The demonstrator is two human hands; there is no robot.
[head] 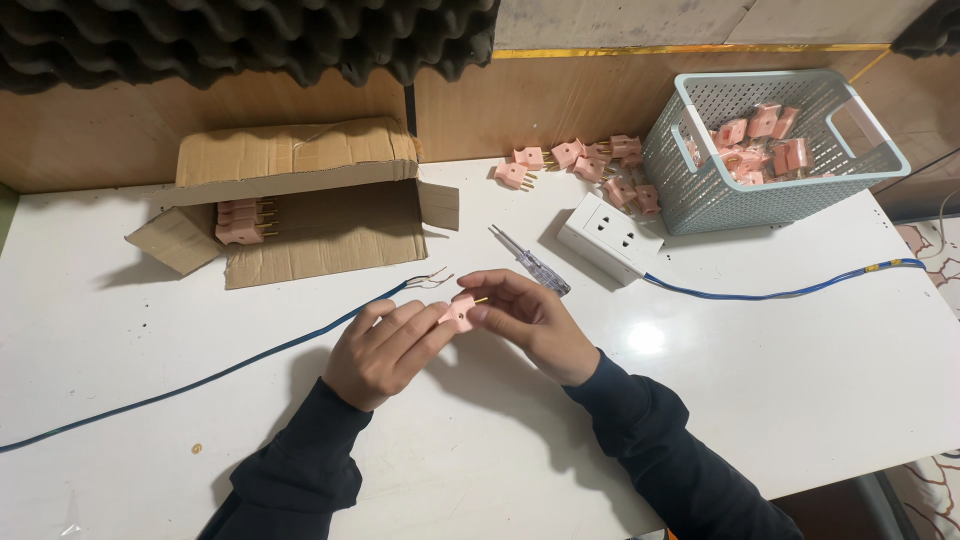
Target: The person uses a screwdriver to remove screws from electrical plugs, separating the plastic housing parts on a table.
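Head view: two hands pinch one small pink plug over a white table.

On the far left a blue wire point(200, 380) runs across the table point(780, 400) and ends in bare tips just beside the hands. Behind it an open cardboard box point(300, 200) holds a few more pink plugs. The left hand point(385, 350) is curled, and its fingertips press on the pink plug point(460, 313). The right hand point(530, 318) pinches the same plug from the other side, near its thin metal pins. So the plug sits right between both hands, a bit above the table. It looks light, hard and smooth, so it may slip; the flat sides seem the best place to grip, not the pins. Further right lie a small screwdriver point(530, 262), a white socket block point(610, 235), loose plugs and a pale basket point(780, 195) with more.
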